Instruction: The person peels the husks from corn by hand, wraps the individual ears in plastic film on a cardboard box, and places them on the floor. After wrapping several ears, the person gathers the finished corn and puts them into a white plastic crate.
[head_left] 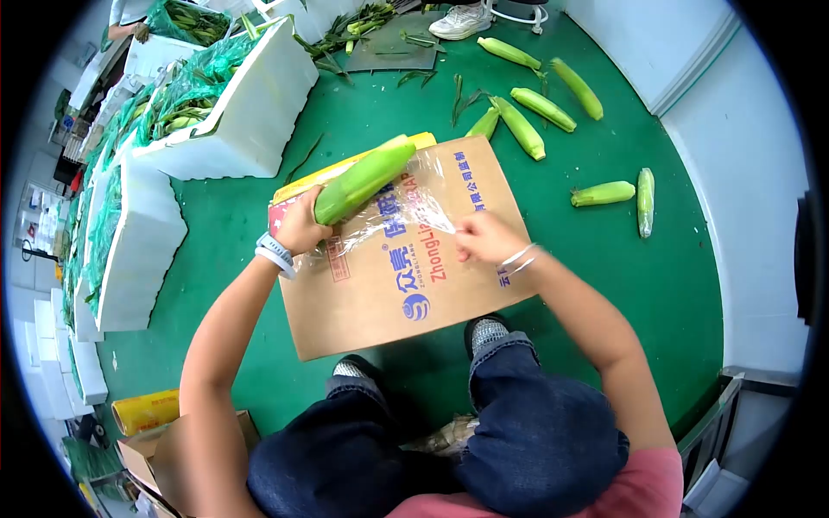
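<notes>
A green ear of corn [367,180] lies tilted over a printed cardboard box [345,315], its lower end in my left hand [302,223], whose fingers wrap round it. Clear plastic film [423,203] stretches from beneath the corn toward the right. The film's right edge is pinched in the closed fingers of my right hand [488,237], above the box's right part. Behind the corn, a yellow roll box [298,186] runs along the far edge of the cardboard.
Several ears of corn [544,110] lie on the green floor [622,285], two more [603,193] farther right. White foam boxes [250,129] with green bags stand at left. Another yellow box [147,412] is at lower left. A person's shoe [460,22] and another person's hand [141,32] show at the top.
</notes>
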Tool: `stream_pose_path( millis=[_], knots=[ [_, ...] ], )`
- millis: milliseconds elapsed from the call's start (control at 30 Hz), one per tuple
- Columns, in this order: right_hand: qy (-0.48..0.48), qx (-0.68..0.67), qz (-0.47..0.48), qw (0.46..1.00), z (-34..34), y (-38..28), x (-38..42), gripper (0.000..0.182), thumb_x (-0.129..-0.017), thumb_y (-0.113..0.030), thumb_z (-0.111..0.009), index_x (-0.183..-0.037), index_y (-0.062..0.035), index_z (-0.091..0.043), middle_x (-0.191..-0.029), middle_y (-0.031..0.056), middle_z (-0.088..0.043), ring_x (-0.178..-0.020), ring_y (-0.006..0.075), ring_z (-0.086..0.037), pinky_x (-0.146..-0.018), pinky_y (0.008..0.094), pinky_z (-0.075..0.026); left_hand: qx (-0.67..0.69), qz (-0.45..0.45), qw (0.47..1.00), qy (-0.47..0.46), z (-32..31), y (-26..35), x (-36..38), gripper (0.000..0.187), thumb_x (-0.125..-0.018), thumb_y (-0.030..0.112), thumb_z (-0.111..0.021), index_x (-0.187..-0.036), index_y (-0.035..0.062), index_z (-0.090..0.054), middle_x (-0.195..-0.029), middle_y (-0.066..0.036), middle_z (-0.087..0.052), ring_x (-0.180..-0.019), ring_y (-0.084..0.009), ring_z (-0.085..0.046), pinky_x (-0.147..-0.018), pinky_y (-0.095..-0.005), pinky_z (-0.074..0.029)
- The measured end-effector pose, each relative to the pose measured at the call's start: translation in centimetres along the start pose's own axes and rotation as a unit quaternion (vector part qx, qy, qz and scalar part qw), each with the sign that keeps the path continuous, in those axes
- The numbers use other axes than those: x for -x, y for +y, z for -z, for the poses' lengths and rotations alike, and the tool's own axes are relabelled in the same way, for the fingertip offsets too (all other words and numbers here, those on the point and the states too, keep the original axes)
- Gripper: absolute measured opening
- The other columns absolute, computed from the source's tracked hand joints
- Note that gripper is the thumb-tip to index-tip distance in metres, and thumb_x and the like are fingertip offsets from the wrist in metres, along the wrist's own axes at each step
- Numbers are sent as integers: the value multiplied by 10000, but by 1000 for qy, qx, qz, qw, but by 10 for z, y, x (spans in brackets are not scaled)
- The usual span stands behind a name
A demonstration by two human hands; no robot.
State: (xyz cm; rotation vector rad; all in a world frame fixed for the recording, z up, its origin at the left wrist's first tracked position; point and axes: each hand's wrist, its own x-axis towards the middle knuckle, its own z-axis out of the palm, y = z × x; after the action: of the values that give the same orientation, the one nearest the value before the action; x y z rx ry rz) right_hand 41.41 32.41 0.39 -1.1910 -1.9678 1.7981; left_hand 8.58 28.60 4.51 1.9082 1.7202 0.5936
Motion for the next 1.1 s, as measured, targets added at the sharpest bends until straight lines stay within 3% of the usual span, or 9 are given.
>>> stream_pose_path(
  millis=[267,333,400,500,633,767,933,1000,1100],
  knots=[
    [4,-556,154,817,51,-65,-40,116,-845,-82,-518,-884,9,-580,-918,81,-597,-896,181,-556,-834,310,-447,-92,-47,983,-154,-1,16,-5,622,-538,22,-675,-1118,13,-448,-938,-213,-563,-905,-378,-535,-788,-398,-447],
    [47,-181,207,960,-1,-63,-81,154,-840,-145,-544,-945,-36,-573,-1002,96,-578,-900,219,-563,-832,333,-436,-156,-37,969,-189,-1,18,-9,668,-545,56,-690,-1162,42,-435,-933,-211,-573,-884,-375,-549,-766,-395,-457],
    [96,308,341,883,-33,-56,-93,367,-818,-309,-585,-1118,-108,-522,-1096,117,-535,-929,269,-556,-835,374,-420,-172,-24,962,-209,5,23,-9,698,-561,112,-708,-1195,55,-423,-974,-202,-557,-951,-360,-533,-793,-403,-446],
    [106,467,376,794,-39,-69,-84,575,-775,-444,-594,-1259,-184,-423,-1153,152,-495,-982,317,-532,-856,418,-401,-348,-51,936,-25,6,33,11,626,-602,234,-736,-1124,11,-474,-985,-150,-502,-963,-314,-497,-783,-399,-412],
    [61,498,280,819,-37,-78,-94,611,-769,-489,-578,-1303,-268,-380,-1152,167,-505,-1064,343,-500,-909,435,-368,-314,-94,912,248,-11,35,75,442,-650,273,-717,-950,20,-514,-790,-119,-445,-725,-283,-442,-652,-388,-375],
    [61,490,241,836,-38,-83,-94,545,-783,-477,-561,-1265,-253,-436,-1132,178,-522,-1088,335,-490,-913,429,-366,-345,-6,928,140,-35,4,86,337,-793,328,-569,-885,7,-527,-926,-179,-509,-903,-332,-498,-831,-410,-400],
    [107,489,237,832,-32,-66,-64,540,-786,-456,-558,-1270,-253,-431,-1081,157,-527,-1046,318,-507,-853,431,-388,-465,58,881,-69,-6,4,135,109,-774,65,-458,-804,2,-541,-772,-136,-580,-694,-305,-603,-553,-350,-505],
    [71,532,242,808,-40,-60,-26,551,-780,-460,-562,-1264,-228,-437,-1038,149,-522,-996,302,-515,-791,420,-403,-404,123,905,-50,18,25,161,165,-833,96,-450,-805,-20,-563,-727,-97,-595,-620,-286,-614,-531,-341,-513],
    [27,543,293,787,-65,-47,35,591,-765,-463,-574,-1259,-167,-440,-999,147,-515,-918,273,-528,-722,412,-418,71,321,935,-130,50,76,168,222,-883,143,-466,-804,-20,-595,-865,-134,-587,-807,-271,-607,-690,-330,-505]
  ],
)
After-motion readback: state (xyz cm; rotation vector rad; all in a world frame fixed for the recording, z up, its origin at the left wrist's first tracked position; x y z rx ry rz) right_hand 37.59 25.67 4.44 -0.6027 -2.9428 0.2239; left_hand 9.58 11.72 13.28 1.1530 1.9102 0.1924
